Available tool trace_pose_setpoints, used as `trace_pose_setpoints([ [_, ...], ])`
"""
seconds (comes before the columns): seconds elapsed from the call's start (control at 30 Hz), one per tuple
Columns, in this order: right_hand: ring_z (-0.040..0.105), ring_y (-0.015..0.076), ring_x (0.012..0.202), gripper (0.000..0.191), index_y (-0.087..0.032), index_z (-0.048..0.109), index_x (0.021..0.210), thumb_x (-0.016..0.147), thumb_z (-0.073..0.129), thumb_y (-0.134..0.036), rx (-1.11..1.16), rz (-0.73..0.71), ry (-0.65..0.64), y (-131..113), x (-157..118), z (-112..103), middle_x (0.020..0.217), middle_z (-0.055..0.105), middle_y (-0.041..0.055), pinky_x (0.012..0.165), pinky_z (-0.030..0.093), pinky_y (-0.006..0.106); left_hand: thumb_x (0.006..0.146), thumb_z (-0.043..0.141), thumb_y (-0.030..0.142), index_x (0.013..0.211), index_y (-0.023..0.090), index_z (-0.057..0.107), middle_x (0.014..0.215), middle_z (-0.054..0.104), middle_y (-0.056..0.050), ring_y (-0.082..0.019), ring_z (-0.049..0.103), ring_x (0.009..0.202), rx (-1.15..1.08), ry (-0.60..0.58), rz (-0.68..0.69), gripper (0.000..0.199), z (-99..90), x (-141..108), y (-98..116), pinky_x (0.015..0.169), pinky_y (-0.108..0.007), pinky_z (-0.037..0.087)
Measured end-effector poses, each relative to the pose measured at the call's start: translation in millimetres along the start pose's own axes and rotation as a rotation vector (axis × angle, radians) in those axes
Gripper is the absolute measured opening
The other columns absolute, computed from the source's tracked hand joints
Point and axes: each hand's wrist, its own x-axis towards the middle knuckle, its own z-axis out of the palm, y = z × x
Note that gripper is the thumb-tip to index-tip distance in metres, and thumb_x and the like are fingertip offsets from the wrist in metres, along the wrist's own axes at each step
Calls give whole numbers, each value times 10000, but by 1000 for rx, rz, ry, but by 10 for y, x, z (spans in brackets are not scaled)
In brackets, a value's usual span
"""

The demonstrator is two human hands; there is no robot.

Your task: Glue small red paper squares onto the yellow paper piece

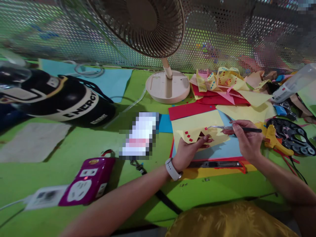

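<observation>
My left hand (191, 149), with a watch on its wrist, grips a pale yellow paper piece (184, 135) by its lower edge. Small red squares (188, 136) sit on that paper, and a dark triangular gap shows near my thumb. In my right hand (248, 140) is a pair of tweezers (219, 127) with silver tips and a black rear end. The tips point left, at a single red square (206, 128) by the paper's upper right. Beneath both hands lie yellow and light blue sheets (223, 149).
A box cutter (217, 164) lies just in front of the sheets. Folded dotted paper pieces (223, 77) pile up at the back right, near a yellow glue gun (276, 140). Leftward are a phone (142, 133), purple power strip (87, 179), large black bottle (74, 102) and fan (168, 87).
</observation>
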Motion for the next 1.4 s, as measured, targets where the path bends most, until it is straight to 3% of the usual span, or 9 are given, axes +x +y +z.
trace_pose_setpoints([
  [0.4, 738, 184, 663, 85, -225, 647, 925, 862, 643, -283, -127, -94, 17, 28, -39, -13, 747, 744, 4, 590, 620, 297, 686, 795, 357, 906, 133, 680, 899, 756, -95, -252, 740, 812, 29, -12, 20, 334, -12, -7, -12, 650, -321, 633],
  [0.63, 732, 151, 709, 180, -257, 671, 993, 846, 645, -157, -287, -374, -42, 38, -62, -67, 823, 746, -19, 614, 604, 256, 681, 800, 360, 910, 132, 666, 867, 745, -82, -258, 736, 809, 29, -20, 50, 349, -10, -18, 14, 643, -324, 628],
  [0.83, 720, 156, 654, 243, -293, 672, 1041, 835, 656, -165, -366, -436, -61, 29, -81, -83, 830, 758, -15, 584, 594, 274, 692, 794, 358, 925, 131, 679, 897, 749, -86, -245, 733, 812, 27, -18, 40, 345, -6, -25, 16, 651, -313, 627],
  [0.97, 712, 171, 639, 319, -322, 658, 1081, 823, 649, -136, -433, -574, -59, 27, -78, -91, 826, 761, -11, 562, 588, 300, 688, 799, 353, 939, 134, 680, 884, 750, -80, -237, 734, 794, 31, -6, 51, 354, 2, -25, 20, 643, -303, 628],
  [1.13, 701, 177, 616, 476, -303, 605, 1193, 787, 636, -56, -385, -710, -147, 3, -30, -100, 832, 769, 16, 544, 565, 317, 692, 795, 348, 918, 137, 683, 869, 748, -73, -233, 736, 780, 31, -10, 51, 328, 18, -27, 41, 636, -299, 626],
  [1.4, 720, 184, 661, 440, -252, 599, 1142, 758, 637, -42, -412, -836, -238, 9, 6, -125, 805, 766, 30, 578, 540, 331, 706, 778, 379, 946, 133, 679, 908, 753, -91, -240, 736, 796, 63, -17, 52, 358, 19, -34, 56, 652, -317, 624],
])
